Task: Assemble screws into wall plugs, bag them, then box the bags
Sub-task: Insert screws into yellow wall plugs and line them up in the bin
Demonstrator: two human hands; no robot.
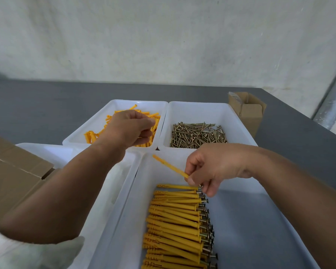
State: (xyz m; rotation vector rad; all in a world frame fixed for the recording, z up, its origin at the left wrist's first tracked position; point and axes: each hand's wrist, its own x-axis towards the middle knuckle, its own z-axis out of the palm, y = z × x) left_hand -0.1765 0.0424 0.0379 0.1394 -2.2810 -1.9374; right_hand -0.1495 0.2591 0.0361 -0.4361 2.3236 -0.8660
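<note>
Grey table [47, 105], pale wall [163, 35]; right hand [217, 166] tight on yellow plug [169, 166], left hand [128, 129] grip unclear.

1 head-worn view, angled forward and down.
It looks from close above the white trays [192, 111] across the grey table [47, 105] toward the pale wall [163, 35].
</note>
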